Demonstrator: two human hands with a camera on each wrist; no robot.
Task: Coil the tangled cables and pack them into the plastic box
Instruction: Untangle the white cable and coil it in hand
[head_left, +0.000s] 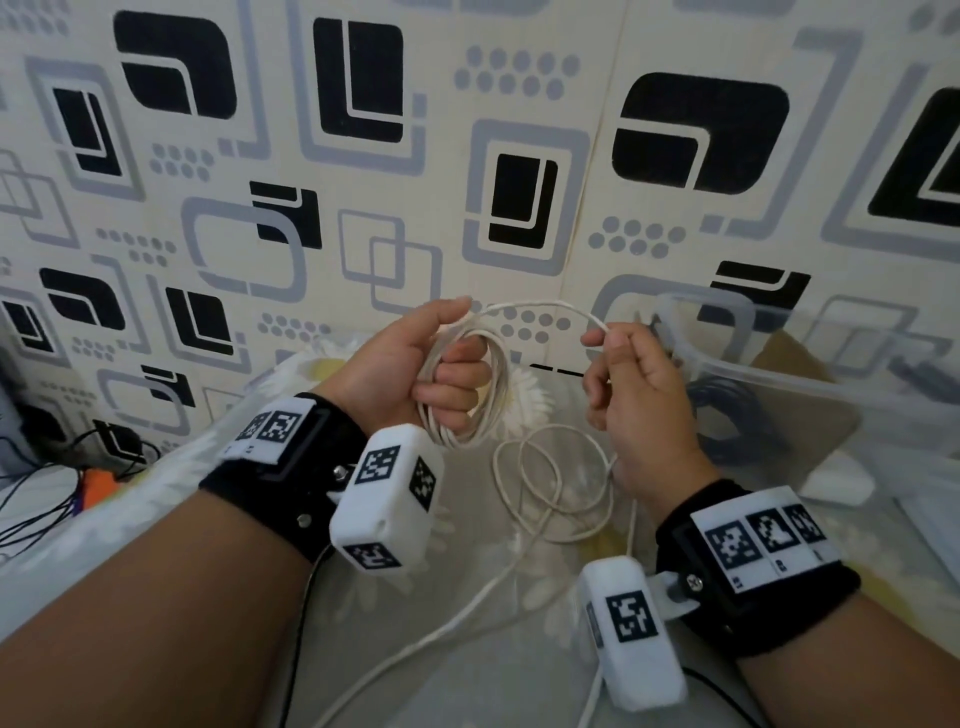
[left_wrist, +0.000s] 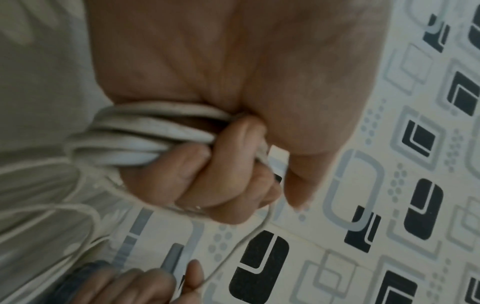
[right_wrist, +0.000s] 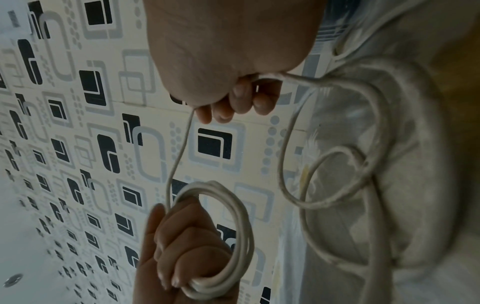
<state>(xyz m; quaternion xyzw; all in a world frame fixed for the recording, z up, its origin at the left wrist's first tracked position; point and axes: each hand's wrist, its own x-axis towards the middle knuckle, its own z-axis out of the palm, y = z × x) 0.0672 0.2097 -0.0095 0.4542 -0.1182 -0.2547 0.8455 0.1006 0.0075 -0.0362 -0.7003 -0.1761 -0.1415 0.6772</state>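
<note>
White cable (head_left: 470, 384), wound in several turns, is gripped by the left hand (head_left: 415, 364), fingers curled through the coil. One strand arches from the thumb across to the right hand (head_left: 634, 384), which pinches it between thumb and fingertips; below, loose loops trail onto the floral bedsheet (head_left: 467, 649). No brand or legible writing shows; only black-and-white square marker codes on the wrist units (head_left: 387, 493). Head view alone shows the clear plastic box (head_left: 779, 364) at right, beside the right hand, with a dark coiled cable (head_left: 727, 421) inside. Left wrist view shows the turns (left_wrist: 145, 139) pressed into the palm. Right wrist view shows the coil's round opening (right_wrist: 223, 236) and the slack loops (right_wrist: 337, 164).
</note>
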